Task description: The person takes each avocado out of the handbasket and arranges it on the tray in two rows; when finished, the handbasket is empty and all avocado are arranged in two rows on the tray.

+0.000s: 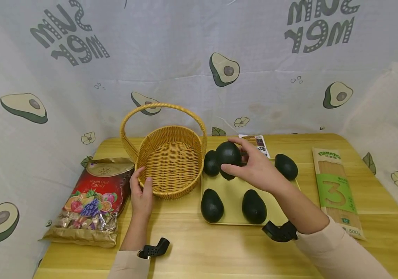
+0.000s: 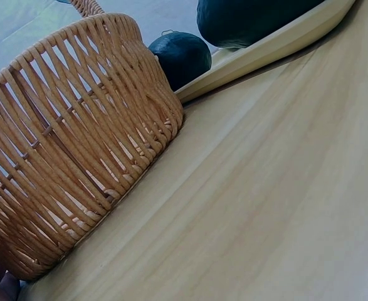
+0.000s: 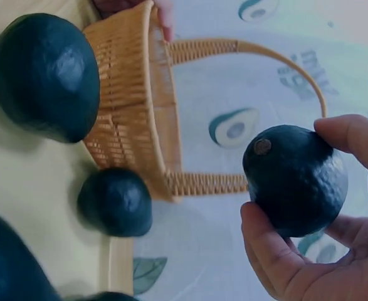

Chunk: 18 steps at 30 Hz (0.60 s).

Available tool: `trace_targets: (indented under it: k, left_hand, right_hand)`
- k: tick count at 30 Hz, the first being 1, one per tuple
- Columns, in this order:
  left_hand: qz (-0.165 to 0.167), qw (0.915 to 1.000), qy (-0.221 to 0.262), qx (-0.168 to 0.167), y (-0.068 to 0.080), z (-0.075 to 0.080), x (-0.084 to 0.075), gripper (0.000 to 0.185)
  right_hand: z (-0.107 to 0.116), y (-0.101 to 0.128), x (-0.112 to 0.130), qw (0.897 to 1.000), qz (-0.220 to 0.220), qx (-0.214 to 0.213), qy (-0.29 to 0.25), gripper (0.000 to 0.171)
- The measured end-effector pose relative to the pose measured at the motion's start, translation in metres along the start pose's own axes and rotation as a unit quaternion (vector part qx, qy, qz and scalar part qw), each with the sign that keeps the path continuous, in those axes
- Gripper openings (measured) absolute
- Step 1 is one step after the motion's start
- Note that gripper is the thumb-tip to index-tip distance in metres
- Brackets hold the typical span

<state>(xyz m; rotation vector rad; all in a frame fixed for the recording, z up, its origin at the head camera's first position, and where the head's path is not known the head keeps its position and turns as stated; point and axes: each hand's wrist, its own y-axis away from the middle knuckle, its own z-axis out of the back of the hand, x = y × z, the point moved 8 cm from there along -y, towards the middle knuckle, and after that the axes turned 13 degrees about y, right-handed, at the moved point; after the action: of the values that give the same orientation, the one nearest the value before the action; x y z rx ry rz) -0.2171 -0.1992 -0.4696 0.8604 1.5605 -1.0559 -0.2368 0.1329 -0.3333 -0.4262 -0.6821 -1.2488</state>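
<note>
My right hand grips a dark green avocado between thumb and fingers, held up over the tray; in the right wrist view the held avocado shows its stem spot. A wicker basket with a tall arched handle stands just left of the tray, its inside bare. At the basket's left front rim, my left hand pinches the rim, thumb outside showing and fingers along the edge. On the yellow tray lie several more avocados, one at the front left and one at the front middle.
Left of the basket lies a red and gold bag of fruit candy. A pack of noodles is at the right of the wooden table. Behind the tray is a small printed packet. A patterned curtain closes off the back.
</note>
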Motion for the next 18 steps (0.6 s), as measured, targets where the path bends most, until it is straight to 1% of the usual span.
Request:
trace_targets:
  k: [2, 7, 11, 14, 18]
  left_hand:
    - [0.004, 1.0, -0.002, 0.001, 0.0, 0.0, 0.0, 0.042]
    - [0.006, 1.0, -0.006, -0.001, 0.001, 0.001, 0.001, 0.042]
    - [0.006, 0.9999, -0.01, -0.003, 0.001, 0.001, 0.0, 0.041]
    - [0.005, 0.9999, -0.01, -0.001, 0.001, 0.0, 0.0, 0.041]
    - [0.005, 0.9999, -0.009, 0.003, 0.002, 0.0, 0.0, 0.042]
  right_hand:
    - [0.003, 0.004, -0.009, 1.0, -0.012, -0.003, 0.0, 0.081]
    - [0.013, 0.014, -0.032, 0.998, -0.045, -0.02, 0.025, 0.083]
    - [0.02, 0.021, -0.052, 0.997, -0.069, -0.026, 0.024, 0.084]
    - [0.023, 0.026, -0.065, 0.997, -0.074, -0.03, 0.018, 0.084]
    - [0.025, 0.033, -0.08, 0.997, -0.064, -0.029, 0.024, 0.082]
